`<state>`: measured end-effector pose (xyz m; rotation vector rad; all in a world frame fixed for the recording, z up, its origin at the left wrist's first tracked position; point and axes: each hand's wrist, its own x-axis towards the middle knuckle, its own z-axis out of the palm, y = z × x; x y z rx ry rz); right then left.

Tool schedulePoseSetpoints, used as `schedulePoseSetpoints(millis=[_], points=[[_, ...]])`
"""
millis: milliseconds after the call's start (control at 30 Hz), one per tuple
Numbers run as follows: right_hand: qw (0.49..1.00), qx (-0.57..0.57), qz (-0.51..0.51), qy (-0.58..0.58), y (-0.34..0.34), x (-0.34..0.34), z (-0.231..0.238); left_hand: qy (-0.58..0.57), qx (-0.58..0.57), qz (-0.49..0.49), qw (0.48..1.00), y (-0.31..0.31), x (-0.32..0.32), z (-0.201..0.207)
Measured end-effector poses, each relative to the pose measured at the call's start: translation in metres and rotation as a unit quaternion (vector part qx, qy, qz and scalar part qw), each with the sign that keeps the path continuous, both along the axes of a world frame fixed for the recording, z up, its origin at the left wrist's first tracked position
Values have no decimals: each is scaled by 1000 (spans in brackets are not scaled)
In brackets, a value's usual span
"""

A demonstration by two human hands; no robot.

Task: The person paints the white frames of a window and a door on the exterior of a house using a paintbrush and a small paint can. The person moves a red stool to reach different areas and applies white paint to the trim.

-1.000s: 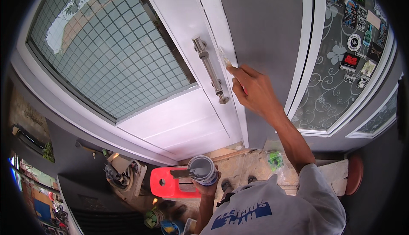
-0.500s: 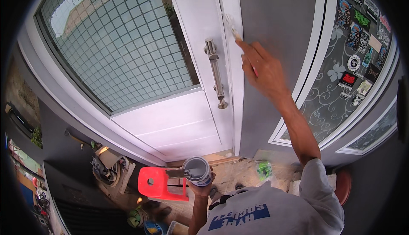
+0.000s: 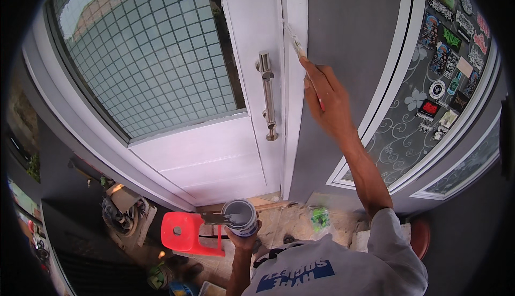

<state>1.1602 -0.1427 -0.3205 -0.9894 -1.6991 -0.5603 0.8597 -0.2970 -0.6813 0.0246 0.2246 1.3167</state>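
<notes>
My right hand [image 3: 331,103] is closed around a paintbrush [image 3: 299,48], with its light bristles against the white door frame [image 3: 293,89]. The brush tip lies beside the groove between that frame and the white door [image 3: 206,164], above and right of the metal pull handle [image 3: 269,100]. Low in front of my body, my left hand [image 3: 244,240] grips a paint can [image 3: 246,230] from below and the side. Grey paint shows inside the can. A flat, grey-smeared strip [image 3: 213,218] sticks out over the can's left rim; its kind is unclear.
A red plastic stool [image 3: 179,232] stands left of the can. Dark grey wall [image 3: 351,33] borders the frame, with a stickered window [image 3: 413,103] farther right. A plastic bag with green print [image 3: 321,220] lies on the floor. Cluttered items [image 3: 126,210] sit at lower left.
The view has shifted slightly, so the stool and can appear farther left. My right hand and the brush have moved a little down along the frame. Both hands keep their hold.
</notes>
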Motion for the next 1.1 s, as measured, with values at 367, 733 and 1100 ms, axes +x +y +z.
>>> schedulePoseSetpoints(millis=[367,733,1100], points=[[998,-55,0,25,-25,-2,-23,27,9,-7,1000,11,-9,6],[998,54,-35,-24,-13,15,73,32,24,-1,999,7,-14,-2],[983,-183,-4,-18,-30,19,41,9,8,-24,1000,16,-22,-23]])
